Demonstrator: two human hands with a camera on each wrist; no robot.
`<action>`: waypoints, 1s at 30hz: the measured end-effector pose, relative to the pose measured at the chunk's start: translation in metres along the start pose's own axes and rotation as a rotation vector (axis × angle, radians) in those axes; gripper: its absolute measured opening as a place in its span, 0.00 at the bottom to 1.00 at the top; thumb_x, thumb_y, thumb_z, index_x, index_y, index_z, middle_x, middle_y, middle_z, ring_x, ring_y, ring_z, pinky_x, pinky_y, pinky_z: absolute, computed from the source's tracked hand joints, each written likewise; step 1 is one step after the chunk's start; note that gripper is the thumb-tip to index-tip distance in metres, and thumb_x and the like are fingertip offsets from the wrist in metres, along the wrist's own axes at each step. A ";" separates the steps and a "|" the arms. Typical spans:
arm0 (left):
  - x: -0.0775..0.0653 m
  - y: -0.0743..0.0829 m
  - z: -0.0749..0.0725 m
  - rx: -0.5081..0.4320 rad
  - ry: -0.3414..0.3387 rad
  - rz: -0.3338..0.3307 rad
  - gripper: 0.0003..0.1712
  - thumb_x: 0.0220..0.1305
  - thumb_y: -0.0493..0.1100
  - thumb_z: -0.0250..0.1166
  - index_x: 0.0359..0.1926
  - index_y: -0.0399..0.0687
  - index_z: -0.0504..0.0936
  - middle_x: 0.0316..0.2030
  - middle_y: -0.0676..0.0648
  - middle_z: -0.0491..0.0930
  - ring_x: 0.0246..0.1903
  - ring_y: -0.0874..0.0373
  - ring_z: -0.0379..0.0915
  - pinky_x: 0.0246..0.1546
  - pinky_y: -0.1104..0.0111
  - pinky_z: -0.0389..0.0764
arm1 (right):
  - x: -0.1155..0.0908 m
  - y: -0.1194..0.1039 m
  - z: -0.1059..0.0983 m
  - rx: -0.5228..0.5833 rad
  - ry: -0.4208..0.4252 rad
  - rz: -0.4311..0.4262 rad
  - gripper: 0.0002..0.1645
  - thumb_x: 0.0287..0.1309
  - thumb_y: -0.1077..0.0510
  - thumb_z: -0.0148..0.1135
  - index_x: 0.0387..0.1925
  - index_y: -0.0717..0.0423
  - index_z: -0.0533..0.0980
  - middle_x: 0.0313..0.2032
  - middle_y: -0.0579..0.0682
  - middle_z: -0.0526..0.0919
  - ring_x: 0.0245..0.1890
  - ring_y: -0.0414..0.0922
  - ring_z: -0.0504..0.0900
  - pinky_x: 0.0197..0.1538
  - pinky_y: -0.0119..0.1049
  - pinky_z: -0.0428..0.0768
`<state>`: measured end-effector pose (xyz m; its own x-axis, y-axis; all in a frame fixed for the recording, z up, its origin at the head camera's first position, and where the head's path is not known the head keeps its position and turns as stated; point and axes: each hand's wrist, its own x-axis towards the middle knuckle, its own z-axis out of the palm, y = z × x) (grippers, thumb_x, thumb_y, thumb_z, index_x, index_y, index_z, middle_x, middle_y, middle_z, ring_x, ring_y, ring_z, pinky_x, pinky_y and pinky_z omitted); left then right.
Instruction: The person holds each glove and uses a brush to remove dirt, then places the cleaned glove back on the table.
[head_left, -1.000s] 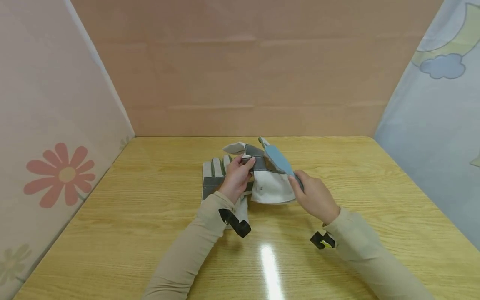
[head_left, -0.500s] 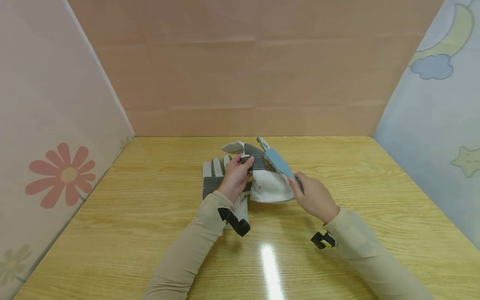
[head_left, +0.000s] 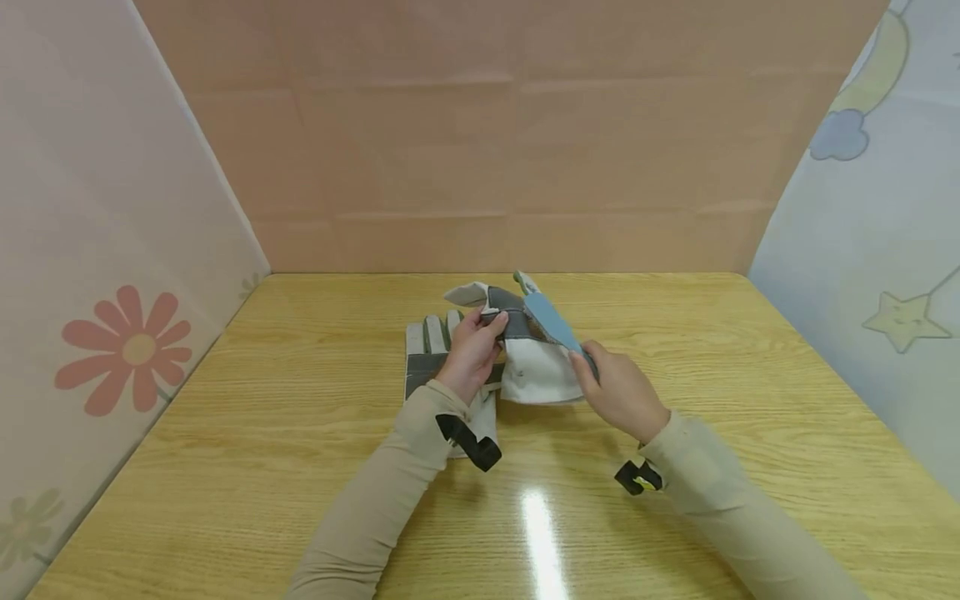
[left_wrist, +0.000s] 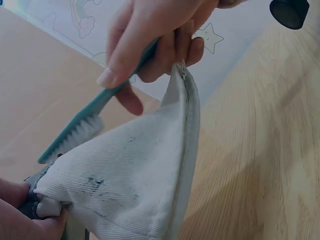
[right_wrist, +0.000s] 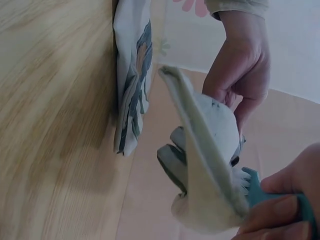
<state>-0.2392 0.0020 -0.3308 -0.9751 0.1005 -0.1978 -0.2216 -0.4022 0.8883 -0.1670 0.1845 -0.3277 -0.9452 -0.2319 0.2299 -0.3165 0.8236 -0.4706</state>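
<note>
My left hand point(head_left: 471, 354) pinches a white and grey work glove point(head_left: 543, 372) at its grey band, keeping it raised above the table. The glove's cuff hangs toward the right, and dark smudges mark its white cloth in the left wrist view. In my right hand point(head_left: 624, 393) is a blue scrubbing brush point(head_left: 553, 320), gripped by its handle. White bristles point(left_wrist: 82, 135) face the glove and touch it near the grey band. Under my left forearm, a second matching glove point(head_left: 422, 375) lies flat on the table, partly covered.
The wooden table point(head_left: 300, 467) reaches back to a plain brownish-pink wall point(head_left: 495, 150). Patterned cloth panels stand on the left point(head_left: 135, 208) and right point(head_left: 885, 233). A black wrist mount point(head_left: 468, 443) sticks out from my left sleeve, another mount point(head_left: 637, 477) from the right.
The brush slides a little toward the cuff, then back up and left, with my right hand. My left hand keeps its grip on the glove, which shifts only slightly.
</note>
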 end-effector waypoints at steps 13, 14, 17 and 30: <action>-0.001 -0.003 0.001 0.040 0.008 -0.009 0.29 0.69 0.37 0.52 0.69 0.43 0.57 0.65 0.39 0.64 0.64 0.47 0.63 0.57 0.62 0.68 | -0.003 0.004 -0.006 0.016 0.019 -0.014 0.23 0.72 0.53 0.40 0.46 0.70 0.71 0.16 0.49 0.69 0.12 0.39 0.62 0.18 0.31 0.63; -0.001 -0.003 0.001 0.046 0.005 -0.011 0.29 0.69 0.37 0.52 0.69 0.43 0.57 0.65 0.39 0.64 0.64 0.47 0.63 0.57 0.61 0.68 | -0.002 0.003 -0.005 0.015 0.022 -0.028 0.22 0.72 0.53 0.40 0.46 0.70 0.71 0.16 0.49 0.69 0.12 0.39 0.63 0.18 0.30 0.63; -0.002 -0.005 0.002 0.051 -0.008 -0.014 0.30 0.69 0.37 0.52 0.70 0.43 0.55 0.65 0.39 0.63 0.65 0.47 0.62 0.61 0.59 0.67 | 0.000 0.001 -0.003 0.015 0.018 -0.050 0.21 0.71 0.54 0.41 0.44 0.70 0.71 0.16 0.49 0.69 0.13 0.38 0.63 0.18 0.30 0.63; 0.001 -0.004 0.002 0.053 -0.006 -0.008 0.28 0.69 0.37 0.52 0.68 0.43 0.59 0.65 0.40 0.65 0.63 0.49 0.64 0.51 0.66 0.70 | -0.003 0.006 -0.006 0.016 0.019 -0.020 0.21 0.72 0.54 0.40 0.45 0.70 0.70 0.16 0.49 0.69 0.13 0.39 0.63 0.19 0.31 0.63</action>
<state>-0.2388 0.0053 -0.3337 -0.9732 0.1086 -0.2028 -0.2285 -0.3527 0.9074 -0.1653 0.1937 -0.3266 -0.9371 -0.2380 0.2554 -0.3365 0.8103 -0.4797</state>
